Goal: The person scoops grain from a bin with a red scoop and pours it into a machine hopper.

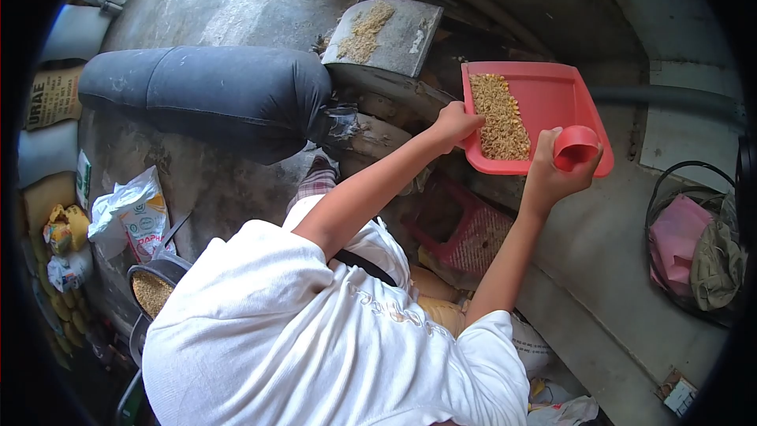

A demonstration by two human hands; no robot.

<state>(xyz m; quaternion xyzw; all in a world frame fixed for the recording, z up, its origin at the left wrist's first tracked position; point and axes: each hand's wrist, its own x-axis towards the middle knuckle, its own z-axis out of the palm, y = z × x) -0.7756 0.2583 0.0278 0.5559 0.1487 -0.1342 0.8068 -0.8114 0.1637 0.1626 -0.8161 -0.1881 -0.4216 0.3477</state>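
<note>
A red dustpan-like scoop is held up at the upper right, with a heap of brown grain mixed with yellow bits along its left side. My left hand grips its left edge, thumb over the rim beside the grain. My right hand is closed round the round, hollow handle at the near right side. Left of the scoop stands a grey block with loose grain spread on top.
A long dark padded roll lies at the left. Below the scoop is a red plastic stool-like item. A grain-filled container and a white printed bag are lower left. At the right, a black-rimmed holder contains pink and green cloth-like items.
</note>
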